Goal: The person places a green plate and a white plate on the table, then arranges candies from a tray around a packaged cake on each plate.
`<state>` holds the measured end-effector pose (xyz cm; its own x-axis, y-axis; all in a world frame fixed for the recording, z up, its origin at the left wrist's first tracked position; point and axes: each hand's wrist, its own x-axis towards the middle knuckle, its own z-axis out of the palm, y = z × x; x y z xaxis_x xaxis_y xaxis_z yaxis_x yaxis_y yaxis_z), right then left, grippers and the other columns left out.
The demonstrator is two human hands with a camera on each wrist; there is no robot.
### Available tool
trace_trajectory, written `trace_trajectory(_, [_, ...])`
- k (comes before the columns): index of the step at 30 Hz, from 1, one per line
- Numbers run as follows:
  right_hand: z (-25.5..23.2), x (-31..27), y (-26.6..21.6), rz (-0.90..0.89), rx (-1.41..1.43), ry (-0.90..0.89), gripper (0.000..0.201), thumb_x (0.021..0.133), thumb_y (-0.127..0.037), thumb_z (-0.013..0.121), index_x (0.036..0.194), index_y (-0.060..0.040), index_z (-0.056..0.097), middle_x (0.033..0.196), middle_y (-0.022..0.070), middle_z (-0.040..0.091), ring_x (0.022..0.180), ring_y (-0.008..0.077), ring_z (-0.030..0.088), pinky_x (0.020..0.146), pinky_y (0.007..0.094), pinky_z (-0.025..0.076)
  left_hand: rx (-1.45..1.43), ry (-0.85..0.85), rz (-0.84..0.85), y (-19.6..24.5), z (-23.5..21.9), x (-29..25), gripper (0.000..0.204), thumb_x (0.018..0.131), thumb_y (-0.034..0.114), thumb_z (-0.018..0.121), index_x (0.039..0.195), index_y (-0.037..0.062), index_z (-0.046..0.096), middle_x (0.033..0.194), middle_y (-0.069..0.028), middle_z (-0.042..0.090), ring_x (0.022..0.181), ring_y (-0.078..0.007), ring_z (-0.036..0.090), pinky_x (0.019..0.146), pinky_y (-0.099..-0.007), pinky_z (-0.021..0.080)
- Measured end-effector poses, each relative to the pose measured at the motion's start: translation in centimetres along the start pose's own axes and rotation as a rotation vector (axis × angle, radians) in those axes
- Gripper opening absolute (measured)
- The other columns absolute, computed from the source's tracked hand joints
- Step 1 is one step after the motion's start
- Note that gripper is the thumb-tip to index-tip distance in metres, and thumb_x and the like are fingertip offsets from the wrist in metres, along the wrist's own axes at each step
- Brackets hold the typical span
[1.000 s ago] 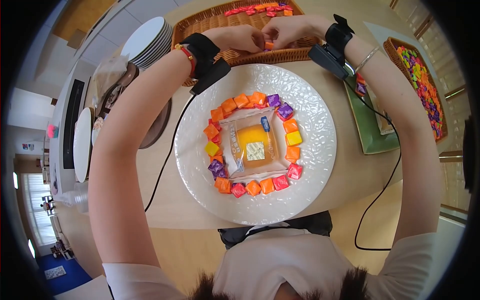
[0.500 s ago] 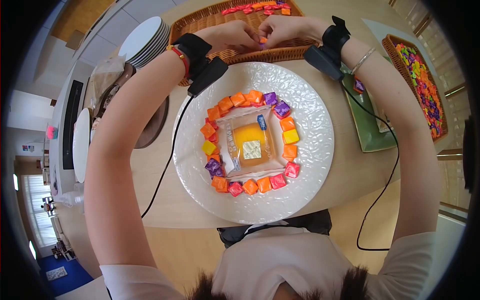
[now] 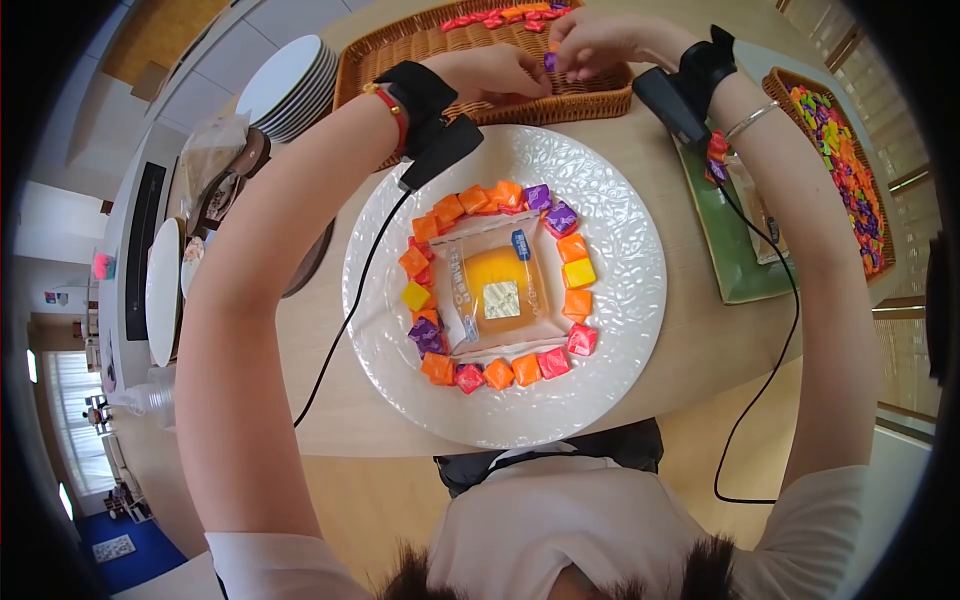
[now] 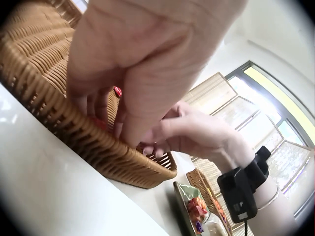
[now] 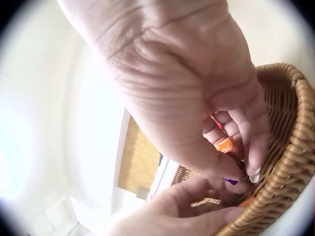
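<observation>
In the head view, the right hand (image 3: pixel 605 45) pinches a small purple candy (image 3: pixel 550 62) with an orange one against it, over the right part of a wicker basket (image 3: pixel 385 62). The right wrist view shows the orange candy (image 5: pixel 226 146) between thumb and fingers. Just left of it, the left hand (image 3: pixel 490 72) reaches into the basket with bent fingers. An orange-red piece (image 4: pixel 99 123) shows behind those fingers in the left wrist view; whether they grip it cannot be told. More red and orange candies (image 3: pixel 495 18) line the basket's far side.
A white plate (image 3: pixel 500 425) bears a wrapped round yellow item (image 3: pixel 500 270) ringed by colourful candies. Stacked plates (image 3: pixel 290 85) stand back left. At right are a green tray (image 3: pixel 735 280) with candies and packets, and a candy-filled basket (image 3: pixel 840 160). Cables hang from both wrist cameras.
The right hand has moved right, away from the left hand, with the orange and purple candies. The left hand has shifted slightly right inside the basket, its fingers apart from the right hand's.
</observation>
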<state>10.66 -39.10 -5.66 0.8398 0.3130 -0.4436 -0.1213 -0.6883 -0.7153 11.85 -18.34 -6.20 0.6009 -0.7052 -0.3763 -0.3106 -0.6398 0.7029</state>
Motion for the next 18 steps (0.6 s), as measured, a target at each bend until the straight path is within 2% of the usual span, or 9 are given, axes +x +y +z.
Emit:
trace_trajectory(1, [-0.4, 0.0, 0.1, 0.0, 0.0, 0.001, 0.013, 0.089, -0.005, 0.068, 0.101, -0.0008, 0.066, 0.09, 0.0125, 0.071, 0.089, 0.0189, 0.07, 0.08, 0.0279, 0.058, 0.002, -0.05, 0.01, -0.2, -0.1, 0.5, 0.026, 0.096, 0.015, 0.066, 0.12, 0.0058, 0.068, 0.103, -0.0023, 0.066, 0.086, -0.0064, 0.062, 0.074, -0.0196, 0.052])
trace_trajectory(3, [-1.1, -0.5, 0.4, -0.131, 0.459, 0.004, 0.018, 0.09, -0.003, 0.067, 0.108, -0.0024, 0.065, 0.099, 0.0101, 0.071, 0.094, 0.0181, 0.07, 0.086, 0.0264, 0.058, 0.037, -0.031, 0.006, 0.2, 0.2, 0.4, 0.024, 0.096, 0.014, 0.065, 0.118, 0.0046, 0.068, 0.103, -0.0025, 0.066, 0.086, -0.0069, 0.062, 0.074, -0.02, 0.053])
trace_trajectory(4, [-1.4, -0.8, 0.5, -0.131, 0.459, 0.005, 0.018, 0.09, -0.003, 0.067, 0.108, -0.0024, 0.065, 0.099, 0.0101, 0.071, 0.094, 0.0181, 0.07, 0.086, 0.0264, 0.058, 0.072, -0.011, 0.003, 0.4, 0.2, 0.3, 0.023, 0.095, 0.012, 0.064, 0.116, 0.0033, 0.068, 0.102, -0.0027, 0.067, 0.085, -0.0075, 0.062, 0.074, -0.0205, 0.053])
trace_trajectory(6, [-2.1, -2.3, 0.0, -0.293, 0.651, 0.146, 0.021, 0.091, -0.001, 0.066, 0.111, -0.0004, 0.063, 0.107, 0.0128, 0.07, 0.096, 0.0195, 0.071, 0.083, 0.0288, 0.06, 0.161, 0.002, -0.016, 0.9, 0.0, 0.3, 0.023, 0.094, 0.012, 0.065, 0.114, 0.0028, 0.069, 0.101, -0.0032, 0.067, 0.085, -0.0084, 0.062, 0.073, -0.021, 0.053])
trace_trajectory(7, [-2.7, -2.6, -0.1, -0.359, 0.793, 0.087, 0.018, 0.091, 0.001, 0.063, 0.11, 0.0019, 0.062, 0.109, 0.0134, 0.068, 0.096, 0.0214, 0.071, 0.083, 0.0296, 0.061, 0.249, 0.017, -0.035, 1.2, 0.0, 0.3, 0.022, 0.094, 0.013, 0.065, 0.113, 0.0023, 0.069, 0.1, -0.0037, 0.067, 0.084, -0.0093, 0.062, 0.072, -0.0216, 0.053])
trace_trajectory(11, [-5.4, -1.5, 1.8, -0.403, 1.045, 0.071, 0.013, 0.093, 0.002, 0.061, 0.106, 0.0043, 0.062, 0.104, 0.0135, 0.068, 0.097, 0.0228, 0.071, 0.082, 0.027, 0.061, 0.262, -0.003, -0.044, 1.3, -0.3, 0.2, 0.022, 0.093, 0.014, 0.066, 0.111, 0.001, 0.07, 0.099, -0.004, 0.067, 0.086, -0.0106, 0.062, 0.073, -0.0225, 0.053])
trace_trajectory(14, [-6.9, 1.3, 2.5, -0.333, 0.987, 0.129, 0.009, 0.094, 0.0, 0.059, 0.102, 0.0038, 0.062, 0.1, 0.0127, 0.067, 0.09, 0.0209, 0.07, 0.079, 0.0259, 0.061, 0.179, -0.002, 0.001, 0.3, -0.3, 0.3, 0.022, 0.094, 0.013, 0.065, 0.112, -0.0004, 0.07, 0.099, -0.0043, 0.068, 0.088, -0.0117, 0.063, 0.075, -0.0231, 0.053])
trace_trajectory(16, [-7.0, 5.1, 3.4, -0.351, 0.87, 0.128, 0.007, 0.095, -0.004, 0.06, 0.1, 0.0002, 0.063, 0.092, 0.0095, 0.067, 0.082, 0.0192, 0.069, 0.072, 0.0271, 0.059, -0.054, -0.05, 0.01, -0.5, -0.7, 0.3, 0.025, 0.095, 0.014, 0.066, 0.115, -0.0009, 0.069, 0.101, -0.005, 0.068, 0.091, -0.0125, 0.064, 0.079, -0.0227, 0.053])
trace_trajectory(18, [-6.3, 7.7, 2.4, -0.034, 0.328, 0.271, 0.006, 0.093, -0.009, 0.062, 0.096, -0.0061, 0.066, 0.075, 0.0057, 0.064, 0.072, 0.0191, 0.067, 0.064, 0.0301, 0.057, -0.121, -0.05, 0.115, -1.6, -1.2, -0.7, 0.025, 0.096, 0.015, 0.066, 0.116, -0.0006, 0.069, 0.103, -0.0052, 0.068, 0.092, -0.0124, 0.064, 0.081, -0.0228, 0.053])
